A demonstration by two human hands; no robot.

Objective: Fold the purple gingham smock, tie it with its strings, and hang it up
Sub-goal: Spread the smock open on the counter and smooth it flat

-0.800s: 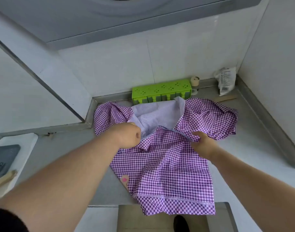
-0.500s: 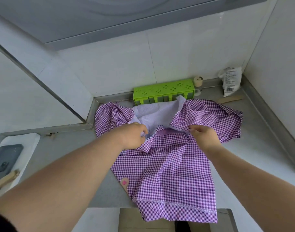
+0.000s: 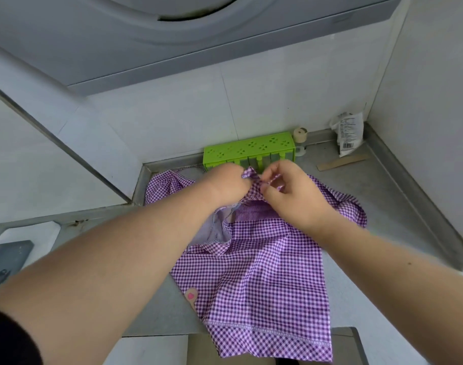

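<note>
The purple gingham smock (image 3: 262, 280) lies spread on the grey counter (image 3: 156, 299), its hem hanging over the front edge. A small patch with a pink heart (image 3: 191, 296) shows at its left side. My left hand (image 3: 226, 184) and my right hand (image 3: 291, 192) meet above the smock's far end. Both pinch a raised bunch of gingham cloth, perhaps a string, at the neck (image 3: 252, 177). The pale lining (image 3: 220, 230) shows under my left wrist.
A green perforated rack (image 3: 248, 150) stands against the back wall, with a tape roll (image 3: 300, 134), a white packet (image 3: 348, 134) and a wooden stick (image 3: 342, 162) to its right. A dark phone (image 3: 8, 259) lies at far left. A hood hangs overhead.
Both hands moved away from me and together, lifting the smock's neck edge into a bunch in front of the green rack. The white lining is now mostly covered.
</note>
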